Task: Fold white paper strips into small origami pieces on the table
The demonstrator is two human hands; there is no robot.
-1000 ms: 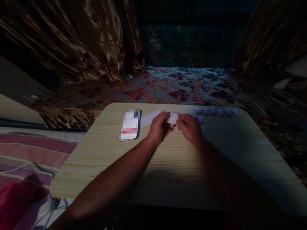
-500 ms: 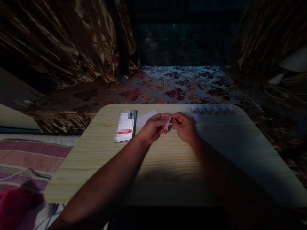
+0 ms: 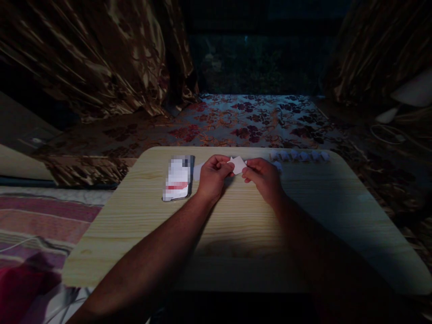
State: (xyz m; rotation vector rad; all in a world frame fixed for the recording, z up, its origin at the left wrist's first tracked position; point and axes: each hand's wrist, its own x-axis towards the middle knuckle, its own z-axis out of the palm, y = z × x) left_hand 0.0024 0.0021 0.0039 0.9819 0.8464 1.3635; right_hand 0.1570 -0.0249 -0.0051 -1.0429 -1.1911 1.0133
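Note:
A small folded piece of white paper [image 3: 238,165] is held above the middle of the table, its flat face turned up toward me. My left hand [image 3: 215,174] pinches its left side between thumb and fingers. At the right side, the thumb and fingertips of my right hand [image 3: 262,174] close on its edge. Behind my left hand lies a white paper sheet [image 3: 199,172], partly covered by that hand. Several small folded paper pieces [image 3: 304,156] stand in a row near the table's far right edge, with one more [image 3: 277,166] just in front of them, beside my right hand.
A phone [image 3: 178,178] lies on the wooden table [image 3: 135,234], left of my hands. Beyond the far edge is a ledge with flowered cloth [image 3: 249,119]. Curtains [image 3: 135,54] hang behind. A striped bedcover [image 3: 43,216] is at the left, a white lamp [image 3: 413,92] at the right.
The folded paper was edge-on between my fingers and now shows its flat face. My left hand has turned more upright, and now covers more of the white sheet.

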